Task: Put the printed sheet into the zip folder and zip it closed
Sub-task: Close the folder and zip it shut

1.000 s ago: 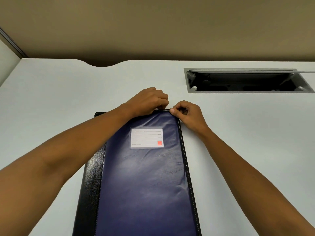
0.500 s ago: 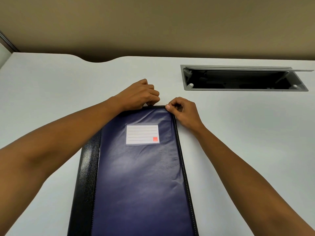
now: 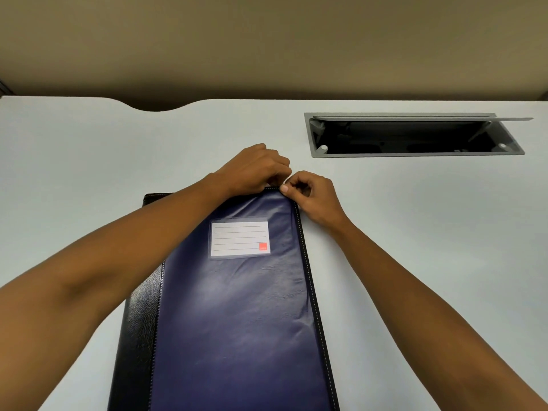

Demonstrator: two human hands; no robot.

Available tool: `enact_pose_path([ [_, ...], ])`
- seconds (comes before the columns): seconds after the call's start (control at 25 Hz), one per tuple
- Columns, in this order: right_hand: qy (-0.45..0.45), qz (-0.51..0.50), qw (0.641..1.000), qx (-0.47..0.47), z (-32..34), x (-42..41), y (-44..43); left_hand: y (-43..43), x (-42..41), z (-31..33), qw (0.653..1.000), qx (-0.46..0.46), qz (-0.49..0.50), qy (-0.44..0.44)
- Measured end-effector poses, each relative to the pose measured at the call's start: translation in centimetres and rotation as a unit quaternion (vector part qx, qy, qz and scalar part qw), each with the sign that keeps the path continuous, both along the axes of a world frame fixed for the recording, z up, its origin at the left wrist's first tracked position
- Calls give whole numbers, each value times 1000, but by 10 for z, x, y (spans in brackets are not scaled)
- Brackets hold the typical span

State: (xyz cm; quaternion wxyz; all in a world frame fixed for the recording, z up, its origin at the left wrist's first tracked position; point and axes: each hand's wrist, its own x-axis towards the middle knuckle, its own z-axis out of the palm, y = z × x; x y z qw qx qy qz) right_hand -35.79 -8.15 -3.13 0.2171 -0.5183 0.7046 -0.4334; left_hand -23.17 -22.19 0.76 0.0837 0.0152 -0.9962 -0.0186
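Observation:
A dark blue zip folder (image 3: 237, 315) with a black spine and a white label card lies flat on the white desk, running from the near edge toward the middle. My left hand (image 3: 255, 170) is closed on the folder's far edge, near its right corner. My right hand (image 3: 311, 197) pinches that far right corner, fingertips touching those of the left hand. A small pale bit shows between the fingertips; I cannot tell whether it is the zip pull. The printed sheet is not visible.
A grey-framed cable tray opening (image 3: 415, 134) with its lid raised is set into the desk (image 3: 89, 161) at the far right. A curved notch (image 3: 154, 106) cuts the desk's far edge at the left. A beige wall stands behind.
My left hand has slid right along the folder's far edge until it meets my right hand at the corner. The view has shifted slightly.

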Motion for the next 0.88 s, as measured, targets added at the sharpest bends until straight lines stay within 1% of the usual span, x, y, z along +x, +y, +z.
enact_pose_path([
  [0.2, 3, -6, 1000, 0, 0, 2, -1, -9, 21, -1, 998, -62, 3, 14],
  [0.48, 6, -5, 1000, -2, 0, 3, 0, -10, 23, 2, 997, -76, 2, 15],
  [0.56, 0, -9, 1000, -4, 0, 3, 0, -12, 24, 1, 998, -57, 12, 11],
  [0.72, -24, -18, 999, -23, 1, 4, 0, -12, 17, -2, 999, 35, 34, 16],
  [0.88, -40, -5, 998, -38, 3, 4, 1, -1, -1, -4, 992, 114, 42, 20],
])
